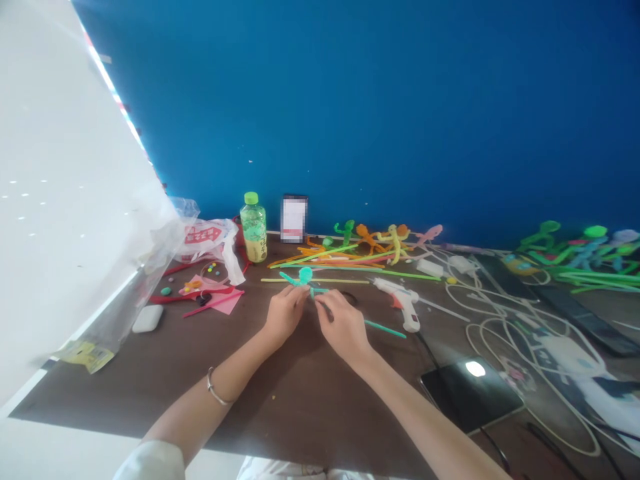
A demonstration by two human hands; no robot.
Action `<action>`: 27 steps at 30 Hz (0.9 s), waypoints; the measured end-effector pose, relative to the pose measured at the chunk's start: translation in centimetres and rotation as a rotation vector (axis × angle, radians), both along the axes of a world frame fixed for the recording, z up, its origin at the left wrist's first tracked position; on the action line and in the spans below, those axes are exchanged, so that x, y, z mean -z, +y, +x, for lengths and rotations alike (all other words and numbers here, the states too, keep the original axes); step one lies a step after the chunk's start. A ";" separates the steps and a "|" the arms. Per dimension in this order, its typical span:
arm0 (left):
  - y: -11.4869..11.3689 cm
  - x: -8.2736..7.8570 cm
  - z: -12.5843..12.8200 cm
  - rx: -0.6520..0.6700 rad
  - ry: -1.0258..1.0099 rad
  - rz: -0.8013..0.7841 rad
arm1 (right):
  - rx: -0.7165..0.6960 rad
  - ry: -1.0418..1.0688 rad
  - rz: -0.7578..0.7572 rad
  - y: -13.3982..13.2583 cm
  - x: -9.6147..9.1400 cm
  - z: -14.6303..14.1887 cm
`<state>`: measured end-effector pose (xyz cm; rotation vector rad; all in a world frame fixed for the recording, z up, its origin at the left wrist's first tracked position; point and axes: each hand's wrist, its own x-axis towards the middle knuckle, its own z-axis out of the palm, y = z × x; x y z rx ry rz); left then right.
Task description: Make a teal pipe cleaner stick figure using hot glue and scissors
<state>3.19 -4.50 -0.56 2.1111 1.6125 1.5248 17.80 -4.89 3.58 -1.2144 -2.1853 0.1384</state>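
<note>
Between my hands is a small teal pipe-cleaner figure [305, 275] with a round head and an arm sticking out to the left. My left hand [286, 312] is closed and pinches the figure just below its head. Close beside it, my right hand [344, 324] is closed too, its fingertips pinching a teal strand at the figure's right side. The figure's lower part is hidden behind my fingers. Past my right hand, a length of teal pipe cleaner [387, 329] shows above the dark table; whether it joins the figure I cannot tell.
A white glue gun [403, 300] lies right of my hands, near a black tablet [473, 395] and tangled white cables. Behind are loose pipe cleaners [320, 257], finished figures [395, 241], a phone [294, 219] and a green-capped bottle [254, 230]. Plastic bags [205, 240] and a white case [149, 319] sit left.
</note>
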 end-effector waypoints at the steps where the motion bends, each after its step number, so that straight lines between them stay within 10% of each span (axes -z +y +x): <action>1: 0.0 -0.1 0.1 0.005 -0.050 -0.008 | -0.006 0.014 0.023 0.0 0.3 0.1; 10: 0.0 -0.3 0.9 0.242 -0.492 -0.318 | -0.152 0.090 -0.084 3.1 0.7 2.0; 19: 0.1 -0.1 -0.3 0.342 -0.071 -0.097 | -0.146 -0.275 0.049 4.5 -3.6 2.9; 27: -0.1 0.0 -0.3 0.160 0.026 -0.013 | -0.010 -0.181 0.162 1.3 -2.4 1.2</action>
